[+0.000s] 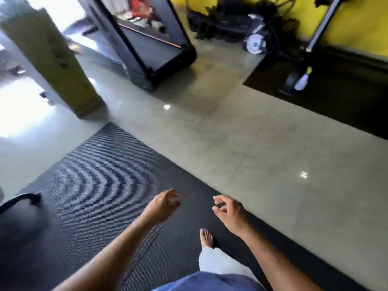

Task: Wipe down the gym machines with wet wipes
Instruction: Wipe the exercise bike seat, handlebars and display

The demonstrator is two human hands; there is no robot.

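Observation:
My left hand [164, 204] and my right hand [225, 208] hang in front of me over a black ribbed floor mat [100, 175], fingers loosely curled and holding nothing. No wipe shows in either hand. A black treadmill [151, 47] stands ahead at the upper middle, motion-blurred. A white spray bottle with a yellow top [302, 80] stands on a second black mat [340, 101] at the upper right, beside a black machine part.
A yellow pillar [52, 59] rises at the left. An exercise machine with a white wheel [255, 44] sits by the yellow wall. A black curved bar [19, 199] juts in at the left edge. Shiny grey floor [241, 148] lies between the mats. My bare foot [206, 238] is on the near mat.

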